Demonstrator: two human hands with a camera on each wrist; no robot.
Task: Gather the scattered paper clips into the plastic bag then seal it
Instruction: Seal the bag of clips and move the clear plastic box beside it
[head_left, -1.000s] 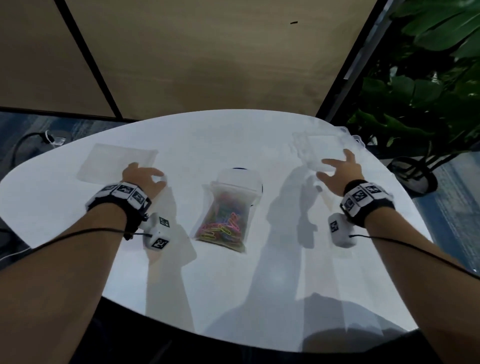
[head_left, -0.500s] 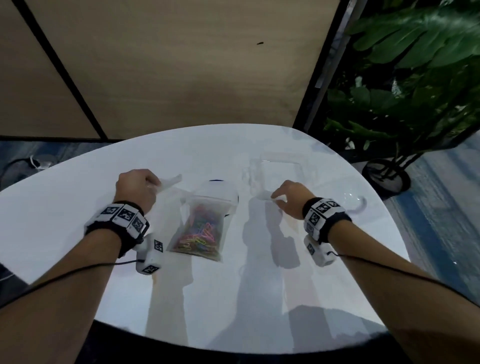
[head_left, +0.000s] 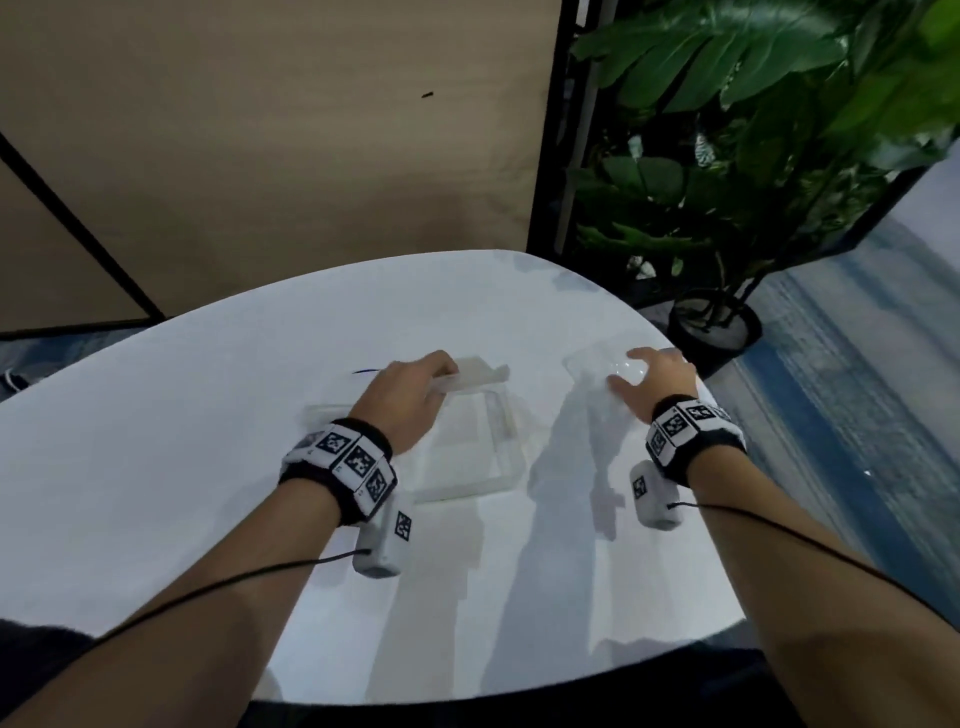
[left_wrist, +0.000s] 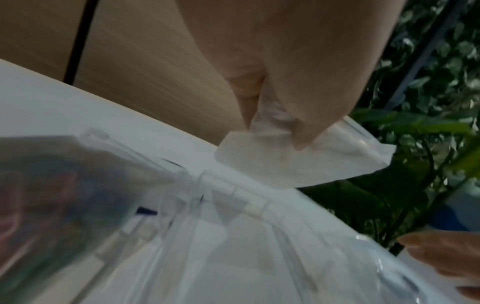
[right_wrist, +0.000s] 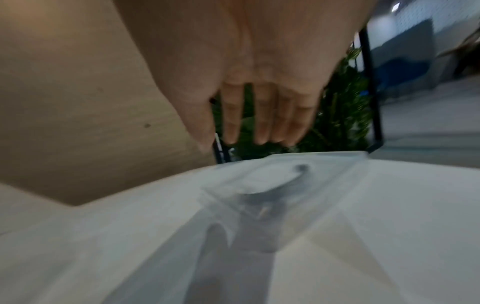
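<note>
Tan wall panels (head_left: 260, 130) fill the upper left of the head view, above a white, rounded counter (head_left: 156, 441) that spans the middle of the frame.

Left of centre, the left hand (head_left: 410, 400) is curled, pinching the edge of a small clear plastic bag (head_left: 475, 375) between thumb and fingertips. The left wrist view shows that bag (left_wrist: 298, 162) lifted off the counter, and it looks empty. Just below it in the head view lies a shallow clear box (head_left: 467, 457), flat on the counter.

At the lower left of the left wrist view, a blur of mixed colours behind clear plastic is probably the paper clips (left_wrist: 52, 195); they are too smeared to be sure, and the head view does not show them.

Right of centre, the right hand (head_left: 657, 382) is spread wide with straight fingers (right_wrist: 262, 123), holding nothing, over a second clear container (head_left: 592, 364) near the counter's edge. Whether the fingers touch it cannot be told. A leafy plant (head_left: 753, 130) fills the upper right.

The step appears to be readying the bag. To do it well, the person should hold one lip firmly with the left hand, bring the right hand across to part the other lip, and keep the mouth wide and low over the counter so the clips drop in without spilling. Thin film slips easily, so a grip at the stiffer zip strip should hold better.
</note>
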